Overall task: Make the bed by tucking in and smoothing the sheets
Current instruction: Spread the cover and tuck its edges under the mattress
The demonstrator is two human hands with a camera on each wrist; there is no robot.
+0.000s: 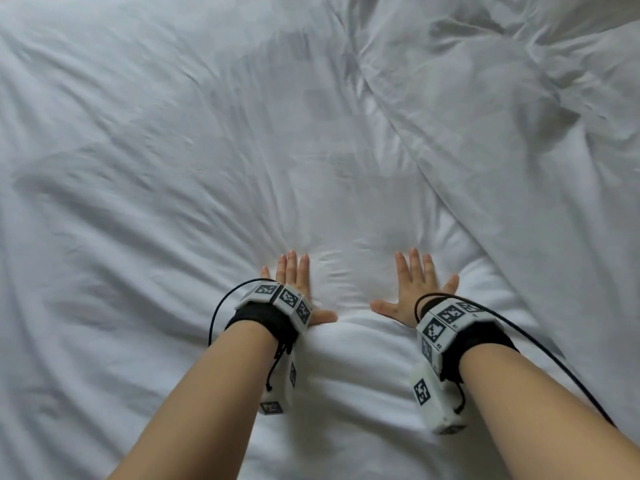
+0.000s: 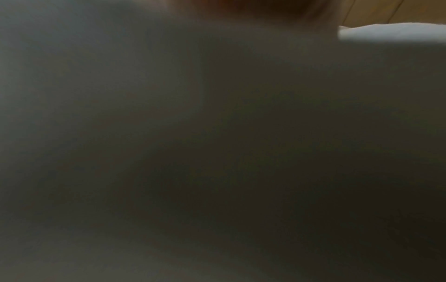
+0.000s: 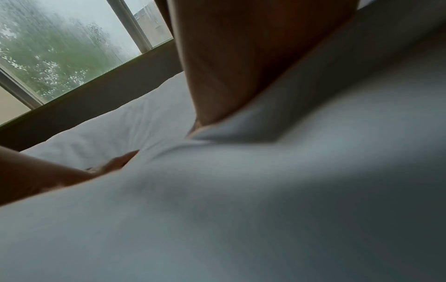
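The white cotton sheet (image 1: 242, 140) covers the whole bed and fills the head view, creased in long soft folds, with a thicker white duvet-like layer (image 1: 519, 116) bunched across the upper right. Both hands lie flat on the sheet in the lower middle, side by side and a little apart: the left hand (image 1: 294, 282) and the right hand (image 1: 414, 285) have straight, spread fingers and grip nothing. Pressing with flat palms looks meant to push creases outward, so this reads as smoothing rather than tucking. The bed's edges are out of frame, so any tucking cannot be judged. The left wrist view is almost wholly dark; the right wrist view shows blurred fabric and a rain-streaked window (image 3: 60, 47)
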